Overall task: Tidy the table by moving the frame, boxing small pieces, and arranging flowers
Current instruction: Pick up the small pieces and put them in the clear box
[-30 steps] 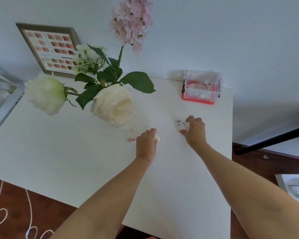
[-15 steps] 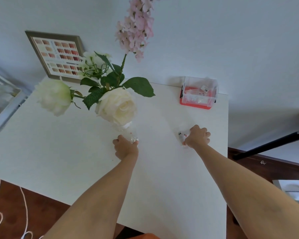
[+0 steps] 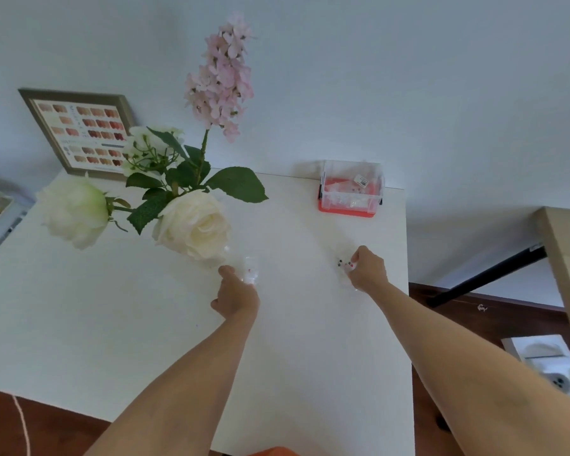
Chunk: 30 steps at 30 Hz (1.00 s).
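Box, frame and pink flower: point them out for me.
Box (image 3: 351, 192), head view, clear front wall.
Frame (image 3: 79, 134), head view, middle of the colour chart.
Pink flower (image 3: 221, 80), head view, middle of the bloom cluster.

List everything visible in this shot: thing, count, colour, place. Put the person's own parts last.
table: one, white, fills the centre
framed colour chart: one, grey-brown frame, leaning on the wall at far left
roses: two large, cream, near the table's middle
pink blossom spray: one, tallest stem
storage box: one, clear on a red base, far right edge
small clear packets: two, with tiny red bits, one at each hand
left hand: on one packet
right hand: on the other
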Motion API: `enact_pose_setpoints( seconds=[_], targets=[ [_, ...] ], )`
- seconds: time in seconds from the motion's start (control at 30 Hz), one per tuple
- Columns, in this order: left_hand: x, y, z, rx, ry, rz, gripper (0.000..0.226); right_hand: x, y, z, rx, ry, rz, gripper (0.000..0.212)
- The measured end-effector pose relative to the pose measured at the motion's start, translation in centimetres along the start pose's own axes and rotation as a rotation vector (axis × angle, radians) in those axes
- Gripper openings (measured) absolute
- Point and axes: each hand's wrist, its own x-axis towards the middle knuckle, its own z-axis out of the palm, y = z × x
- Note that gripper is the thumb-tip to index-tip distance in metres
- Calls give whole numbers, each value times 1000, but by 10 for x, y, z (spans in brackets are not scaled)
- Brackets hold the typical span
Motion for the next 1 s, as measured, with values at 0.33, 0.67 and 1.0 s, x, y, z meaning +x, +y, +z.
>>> enact_pose_setpoints(
  seconds=[0.33,0.67,1.0],
  targets=[
    [-34,128,14,-351,-67,597,49,44,28,-94,370,307,138,33],
    [17,251,34,29,-9,923,63,84,9,-153,691,512,72,35],
    [46,252,71,149,-71,985,50,123,-30,-145,709,492,-129,23]
  ],
)
